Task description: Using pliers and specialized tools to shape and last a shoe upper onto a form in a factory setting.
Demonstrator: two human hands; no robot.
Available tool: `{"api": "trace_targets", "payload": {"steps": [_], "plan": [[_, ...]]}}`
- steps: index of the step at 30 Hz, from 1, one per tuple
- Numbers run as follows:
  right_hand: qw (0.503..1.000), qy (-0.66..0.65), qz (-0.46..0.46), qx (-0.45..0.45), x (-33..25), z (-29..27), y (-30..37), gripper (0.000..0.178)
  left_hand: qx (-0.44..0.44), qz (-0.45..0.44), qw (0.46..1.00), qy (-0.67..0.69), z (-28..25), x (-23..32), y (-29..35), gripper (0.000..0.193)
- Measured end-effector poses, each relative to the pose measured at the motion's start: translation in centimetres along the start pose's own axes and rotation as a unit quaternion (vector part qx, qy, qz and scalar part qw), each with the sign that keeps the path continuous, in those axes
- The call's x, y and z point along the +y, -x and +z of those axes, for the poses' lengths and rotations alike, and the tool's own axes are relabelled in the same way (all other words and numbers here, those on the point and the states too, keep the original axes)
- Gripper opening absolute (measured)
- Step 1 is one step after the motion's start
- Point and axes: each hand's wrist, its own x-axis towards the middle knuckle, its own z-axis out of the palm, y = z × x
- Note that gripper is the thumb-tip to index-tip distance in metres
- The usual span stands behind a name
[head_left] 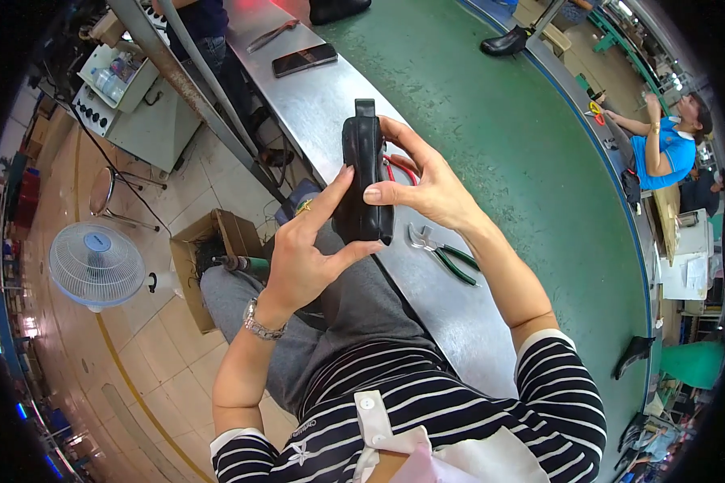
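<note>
A black, glossy leather shoe [362, 173] is held up in front of me between both hands, with a short tab at its top end. My left hand [310, 249] grips its lower left side, fingertips on the left face and thumb along the bottom edge. My right hand [431, 181] closes on its right side, the thumb pressed on the front face and the fingers partly hidden behind. Below my right wrist, pincers with dark green handles [457, 267] lie on the metal ledge [467, 322]. Red handles of another tool [411, 173] show behind my right hand.
Along the ledge lie a phone [304, 60] and a red-handled tool [272, 36]. To the right runs a green conveyor belt [491, 137], with a black shoe [504, 42] on its far side. A cardboard box [229, 233] and a fan [97, 262] stand left. A person in blue [664, 153] sits across.
</note>
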Motion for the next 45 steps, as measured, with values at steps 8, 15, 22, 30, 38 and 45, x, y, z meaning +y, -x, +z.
{"api": "trace_targets", "payload": {"steps": [8,15,22,30,38,45], "plan": [[0.997,0.065,-0.023,0.044,-1.3,-0.9,-1.2,0.043,-0.008,0.013,1.0,-0.003,0.9,0.2,0.9,0.085],[0.989,0.121,-0.085,0.026,-2.2,-1.0,5.0,0.037,0.021,-0.089,0.981,0.168,3.7,-3.0,6.9,0.086],[0.991,0.082,-0.093,-0.041,-1.0,1.7,11.0,0.033,-0.033,-0.416,0.702,0.576,7.9,-5.7,11.5,0.072],[0.988,0.082,-0.11,-0.074,-0.7,4.0,12.1,0.029,-0.035,-0.343,0.533,0.773,10.3,-5.6,11.3,0.063],[0.992,-0.107,0.048,0.053,0.0,0.8,8.9,0.045,0.05,-0.404,0.667,0.624,8.1,-4.9,9.5,0.053],[0.985,0.174,-0.008,-0.009,-1.4,2.3,6.5,0.045,0.054,-0.373,0.656,0.655,6.9,-4.9,9.0,0.049]]}}
